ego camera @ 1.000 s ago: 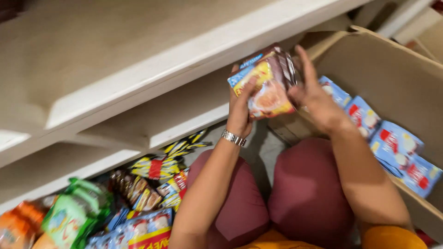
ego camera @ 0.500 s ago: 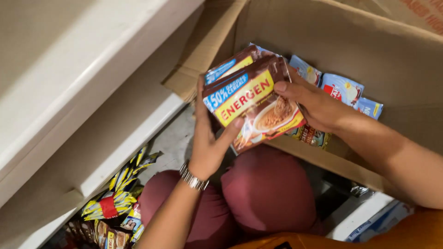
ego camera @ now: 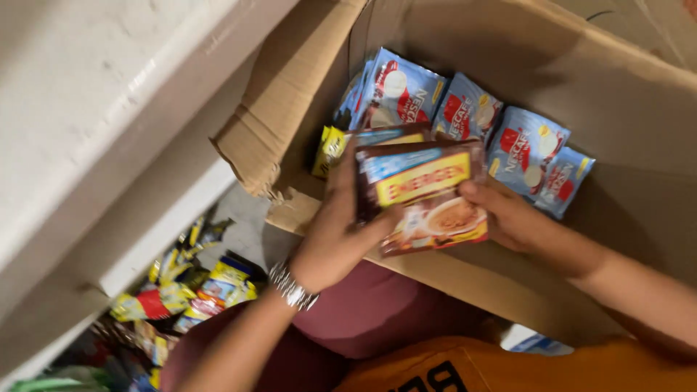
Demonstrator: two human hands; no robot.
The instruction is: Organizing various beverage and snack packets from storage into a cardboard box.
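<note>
My left hand (ego camera: 335, 236) is closed on the left edge of a stack of brown sachet packs (ego camera: 423, 197), thumb across the front, fingers behind, and a metal bracelet (ego camera: 292, 286) sits on that wrist. My right hand (ego camera: 506, 216) clamps the same stack from the right side, its thumb pressed on the upper right corner of the front pack. The front pack is brown with a yellow band and a picture of a bowl of cereal; a second pack shows just behind its top edge, and I cannot tell how many more lie behind. I hold the stack tilted, over the near wall of an open cardboard box (ego camera: 632, 94), partly inside it. Just beyond the stack, in the box, blue sachets (ego camera: 465, 109) with red marks stand in a row leaning against one another, and a yellow packet (ego camera: 330, 149) pokes out beside my left fingers. The box's torn flap (ego camera: 272, 131) folds out to the left. Further left runs a pale shelf (ego camera: 109, 94), and under it, on the floor, lies a heap of yellow and mixed packets (ego camera: 189, 287). Below my hands are my knees in dark red cloth (ego camera: 377, 308) and an orange shirt (ego camera: 508, 366).
</note>
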